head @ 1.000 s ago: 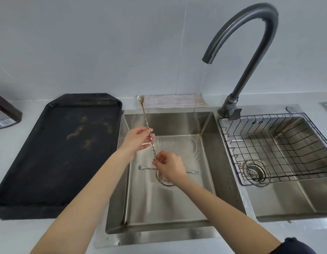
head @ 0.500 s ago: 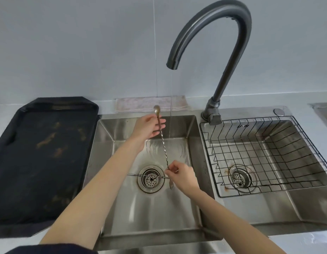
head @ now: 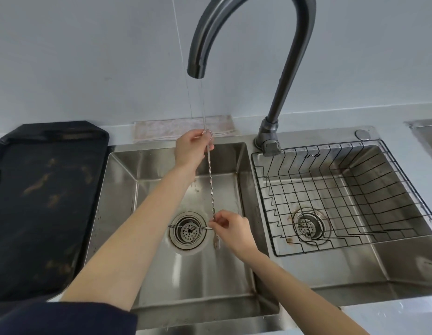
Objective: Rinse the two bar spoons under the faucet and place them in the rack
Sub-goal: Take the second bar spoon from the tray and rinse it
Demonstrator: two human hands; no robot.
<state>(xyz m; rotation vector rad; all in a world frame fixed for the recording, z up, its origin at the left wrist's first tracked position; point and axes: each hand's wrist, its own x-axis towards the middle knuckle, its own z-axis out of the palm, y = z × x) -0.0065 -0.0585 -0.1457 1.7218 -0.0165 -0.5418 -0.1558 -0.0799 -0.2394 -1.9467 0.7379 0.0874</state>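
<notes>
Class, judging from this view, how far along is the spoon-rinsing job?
Done: nothing; the rack holds no spoons. In hand: left hand and right hand hold one spoon under the faucet stream. Left: the second spoon across the drain, then racking both.

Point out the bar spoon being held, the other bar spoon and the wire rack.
held bar spoon [head: 211, 182]: head view, middle of its twisted stem.
second bar spoon [head: 176, 226]: head view, stem lying across the drain.
wire rack [head: 263, 187]: head view, its left wall.

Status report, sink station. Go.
Both hands, left and right, gripping twisted steel bar spoon under thin faucet stream. Second spoon across drain. Wire rack unobstructed.
</notes>
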